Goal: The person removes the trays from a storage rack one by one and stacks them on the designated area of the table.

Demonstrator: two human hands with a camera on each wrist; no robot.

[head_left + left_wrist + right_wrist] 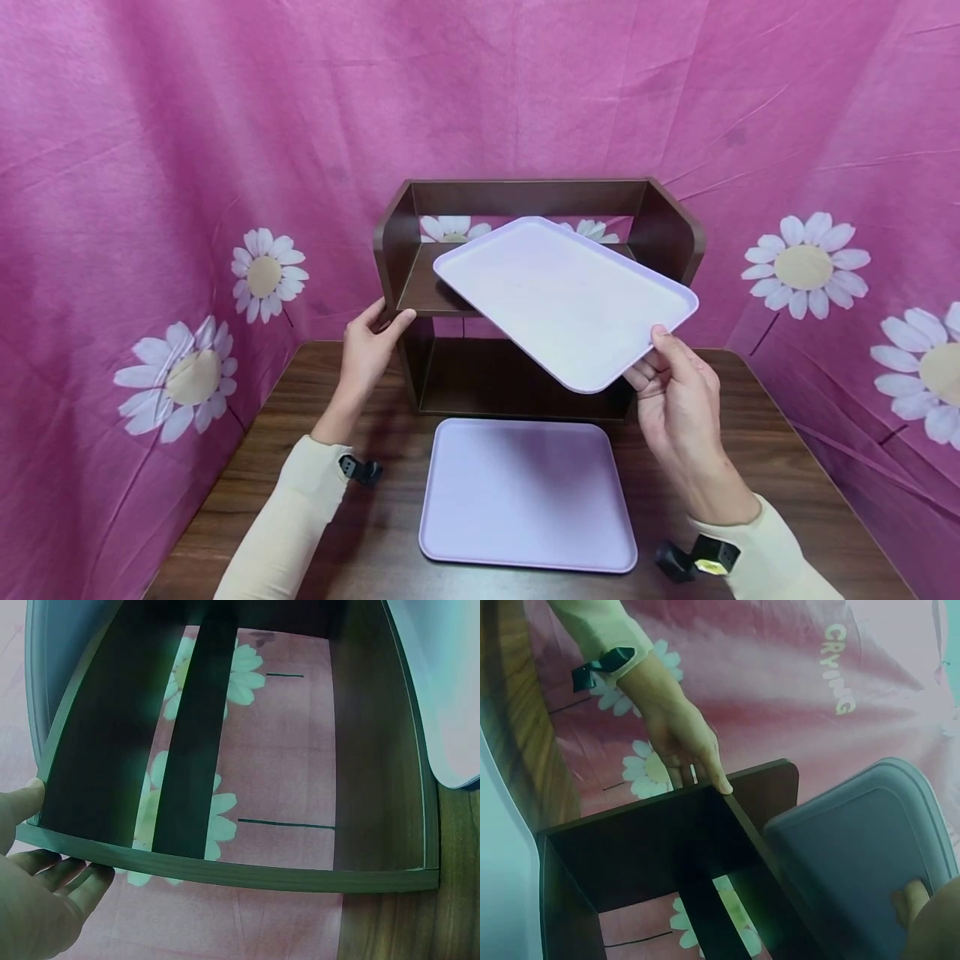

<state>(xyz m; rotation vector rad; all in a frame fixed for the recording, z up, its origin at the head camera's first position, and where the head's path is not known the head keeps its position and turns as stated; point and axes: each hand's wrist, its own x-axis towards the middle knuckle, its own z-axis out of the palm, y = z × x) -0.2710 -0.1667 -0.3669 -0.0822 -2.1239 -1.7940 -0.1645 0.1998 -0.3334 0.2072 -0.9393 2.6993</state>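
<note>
A dark brown two-tier shelf (pixel 517 400) stands at the back of the table. My left hand (pixel 367 346) grips its left side panel, the thumb on the front edge of the upper board; the left wrist view shows the same hand (pixel 45 892) with fingers behind the panel. My right hand (pixel 682 408) pinches the near right corner of a lilac tray (pixel 570 300), held tilted in front of the upper tier. The right wrist view shows this tray's underside (pixel 847 855). A second lilac tray (pixel 525 492) lies flat on the table before the shelf.
The wooden table (pixel 390 533) extends to both sides of the shelf and the lying tray. A pink cloth (pixel 300 100) with white daisies hangs behind and at both sides. Small black devices are strapped to both wrists.
</note>
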